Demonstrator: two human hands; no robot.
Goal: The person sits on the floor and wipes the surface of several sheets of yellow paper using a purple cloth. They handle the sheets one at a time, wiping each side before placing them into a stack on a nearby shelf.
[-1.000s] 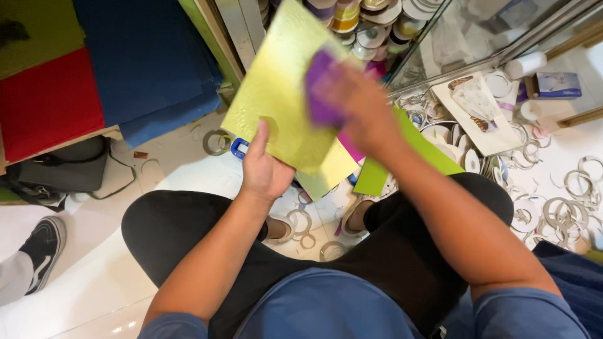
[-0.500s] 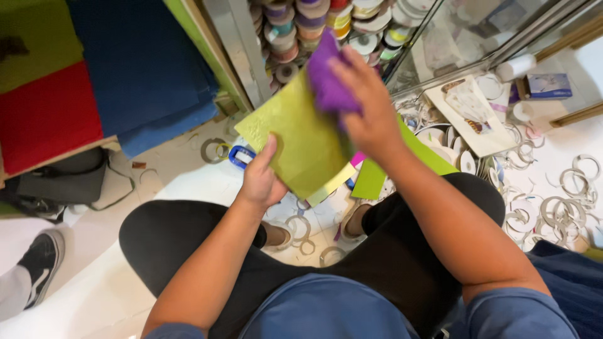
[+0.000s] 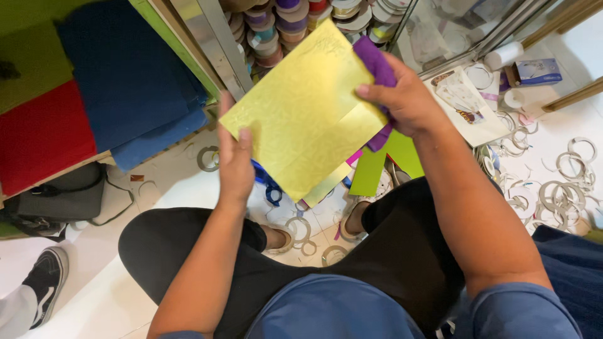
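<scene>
The left hand [image 3: 235, 166] gripped the lower-left edge of a yellow-green embossed sheet [image 3: 304, 110], held above the white floor [image 3: 176, 185]. The right hand [image 3: 405, 100] clasped a purple cloth [image 3: 375, 59] against the sheet's upper-right corner, near stacked ribbon spools [image 3: 276, 28].

A white tiled floor [image 3: 188, 188] is strewn with empty tape rings [image 3: 565, 188]. A glass cabinet [image 3: 452, 31] holds stacked ribbon spools [image 3: 276, 25]. Blue [image 3: 125, 75], red [image 3: 38, 132] and green sheets [image 3: 25, 56] lie at the left, above a dark bag [image 3: 63, 198].
</scene>
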